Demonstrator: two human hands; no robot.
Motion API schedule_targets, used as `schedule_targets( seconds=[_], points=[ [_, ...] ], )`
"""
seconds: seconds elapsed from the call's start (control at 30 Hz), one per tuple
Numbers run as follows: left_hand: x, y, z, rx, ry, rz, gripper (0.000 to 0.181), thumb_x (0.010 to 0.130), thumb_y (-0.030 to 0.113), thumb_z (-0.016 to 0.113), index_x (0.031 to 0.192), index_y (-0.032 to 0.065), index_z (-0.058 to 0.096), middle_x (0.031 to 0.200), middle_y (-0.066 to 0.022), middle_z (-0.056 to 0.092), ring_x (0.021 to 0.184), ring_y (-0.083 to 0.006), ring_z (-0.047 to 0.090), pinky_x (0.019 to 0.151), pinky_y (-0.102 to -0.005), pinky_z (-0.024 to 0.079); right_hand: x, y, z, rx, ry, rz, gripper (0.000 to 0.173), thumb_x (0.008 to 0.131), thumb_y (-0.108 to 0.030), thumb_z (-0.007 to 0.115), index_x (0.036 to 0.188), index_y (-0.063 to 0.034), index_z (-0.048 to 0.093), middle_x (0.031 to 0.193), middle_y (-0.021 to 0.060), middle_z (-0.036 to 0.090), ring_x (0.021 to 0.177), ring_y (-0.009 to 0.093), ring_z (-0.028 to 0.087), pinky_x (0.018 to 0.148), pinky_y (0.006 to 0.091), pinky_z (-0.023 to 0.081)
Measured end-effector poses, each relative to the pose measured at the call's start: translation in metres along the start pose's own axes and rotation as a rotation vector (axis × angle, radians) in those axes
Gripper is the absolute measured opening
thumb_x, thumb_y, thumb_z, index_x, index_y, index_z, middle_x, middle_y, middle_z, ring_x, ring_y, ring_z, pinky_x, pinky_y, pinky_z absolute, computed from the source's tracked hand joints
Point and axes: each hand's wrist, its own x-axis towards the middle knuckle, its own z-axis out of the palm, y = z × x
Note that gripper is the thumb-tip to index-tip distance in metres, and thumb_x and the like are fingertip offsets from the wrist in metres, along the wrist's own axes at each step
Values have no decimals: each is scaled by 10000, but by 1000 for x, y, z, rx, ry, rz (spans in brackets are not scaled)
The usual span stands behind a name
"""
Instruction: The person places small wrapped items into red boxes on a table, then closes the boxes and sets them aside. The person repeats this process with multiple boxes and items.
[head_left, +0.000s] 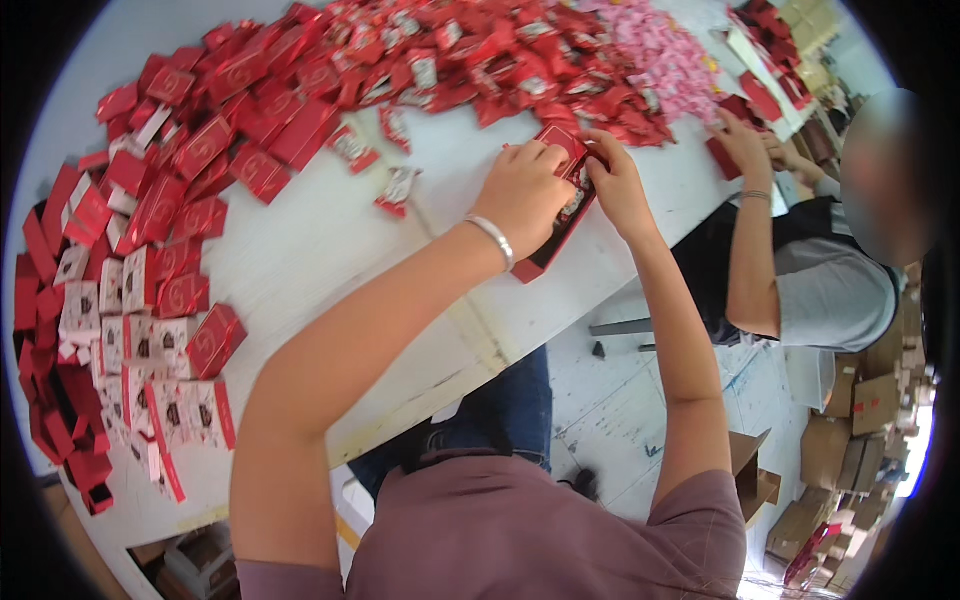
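A long red box (530, 271) lies slanted on the white table, with red-and-white wrapped packets (572, 201) inside it. My left hand (525, 191) reaches over the box, fingers curled at its upper part; whether they pinch a packet cannot be told. My right hand (616, 180) grips the box's far right edge with thumb and fingers. A smaller red panel or box piece with a gold line (562, 142) shows between the hands at the upper end. Loose wrapped packets (397, 191) lie left of my left hand.
Red wrapped packets (517, 60) and pink ones (664, 52) are heaped along the far side. Red boxes (202, 150) and white printed boxes (172, 412) pile up at the left. At the right a co-worker (832, 285) handles a red box (724, 157). Cardboard cartons (825, 450) stand beyond.
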Motion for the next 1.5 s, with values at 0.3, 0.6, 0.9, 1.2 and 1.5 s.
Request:
schedule_targets(
  seconds=[0.3, 0.6, 0.9, 1.2, 1.5],
  points=[
    [67, 0, 19, -364, -180, 53, 434, 689, 101, 673, 1103, 83, 547, 1143, -125, 523, 1082, -303, 473, 941, -379, 372, -9, 6, -79, -338, 256, -211, 302, 851, -110, 524, 1133, -3, 527, 1144, 173, 532, 1079, 288, 501, 923, 340, 382],
    [53, -10, 27, -187, -90, -101, 432, 722, 81, 663, 1130, 59, 524, 1185, -110, 500, 1050, -303, 512, 877, -366, 431, -9, -4, -63, -648, -99, -154, 744, 638, -206, 685, 1309, -67, 394, 1364, 237, 312, 1243, 381, 338, 1026, 388, 294],
    [85, -4, 63, -281, -56, -75, 486, 710, 84, 674, 1166, 75, 506, 1226, -117, 464, 1076, -294, 497, 884, -360, 430, 11, -4, -101, -720, -181, -1, 708, 655, -195, 715, 1277, -30, 421, 1274, 185, 435, 1182, 315, 411, 985, 352, 341],
    [10, -26, -63, -364, 109, 12, 432, 785, 208, 636, 1184, 105, 508, 1253, -138, 451, 1184, -288, 422, 982, -375, 349, 34, -7, -128, -607, 3, -143, 544, 756, -252, 693, 1205, -21, 491, 1116, 130, 533, 1042, 206, 486, 883, 312, 378],
    [-242, 28, -255, -451, -86, -526, 265, 789, 141, 641, 1042, 77, 597, 1017, -91, 600, 940, -252, 563, 845, -334, 435, -13, -124, 41, -205, -335, -488, 359, 841, -74, 543, 1190, 1, 502, 1293, 145, 450, 1223, 274, 393, 1032, 377, 260]
  ],
)
